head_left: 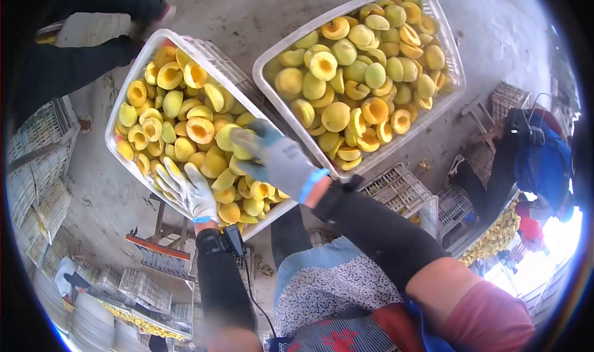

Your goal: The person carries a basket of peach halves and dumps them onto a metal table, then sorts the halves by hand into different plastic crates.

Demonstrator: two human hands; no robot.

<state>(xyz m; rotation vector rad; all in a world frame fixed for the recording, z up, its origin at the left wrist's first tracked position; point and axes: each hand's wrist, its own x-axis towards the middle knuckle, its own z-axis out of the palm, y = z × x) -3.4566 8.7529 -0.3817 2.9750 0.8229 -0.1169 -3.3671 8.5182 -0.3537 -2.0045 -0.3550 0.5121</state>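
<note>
Two white plastic crates hold yellow halved, pitted fruit. My left hand (pixel 185 189), in a white glove, lies with fingers spread on the fruit at the near rim of the left crate (pixel 127 82). In a grey-blue glove, my right hand (pixel 277 159) reaches into the same crate from the right. Its fingertips sit among the fruit halves (pixel 199 129), and whether they hold one is hidden. The right crate (pixel 447 39) is heaped with the same fruit halves (pixel 346 73) and neither hand touches it.
Another person's white-gloved hand (pixel 93 29) and dark sleeve are at the left crate's far corner. A person in blue (pixel 541 160) stands at the right beside a tray of fruit (pixel 495 234). Stacked empty crates (pixel 402 188) sit on the concrete floor.
</note>
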